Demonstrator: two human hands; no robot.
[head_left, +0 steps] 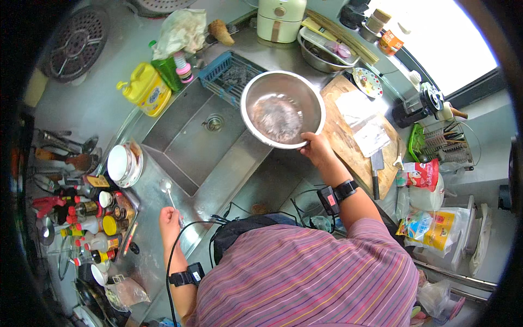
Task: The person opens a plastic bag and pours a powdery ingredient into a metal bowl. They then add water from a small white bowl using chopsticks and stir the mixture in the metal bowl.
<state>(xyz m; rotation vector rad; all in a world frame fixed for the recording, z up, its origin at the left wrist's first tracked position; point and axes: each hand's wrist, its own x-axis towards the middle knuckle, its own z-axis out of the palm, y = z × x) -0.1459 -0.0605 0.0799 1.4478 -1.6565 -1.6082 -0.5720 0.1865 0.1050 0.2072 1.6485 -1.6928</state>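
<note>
My right hand [317,149] grips the near rim of a round stainless steel bowl [298,90], thumb over the edge. The bowl is raised and tilted a little, beside the right side of the sink [180,139]. Its shiny bottom shows reflections; whether water lies in it I cannot tell. My left hand [170,219] is closed around the handle of a metal spoon [168,188]. The spoon's bowl points away from me over the steel counter [158,191], left of the sink. Stacked white bowls [121,163] stand just beyond the spoon.
A wooden cutting board [340,103] with a knife [376,173] lies to the right. Behind the sink are a blue basket [218,73] and a yellow detergent jug [144,90]. Sauce bottles [103,240] crowd the left. An air fryer [279,20] stands at the back.
</note>
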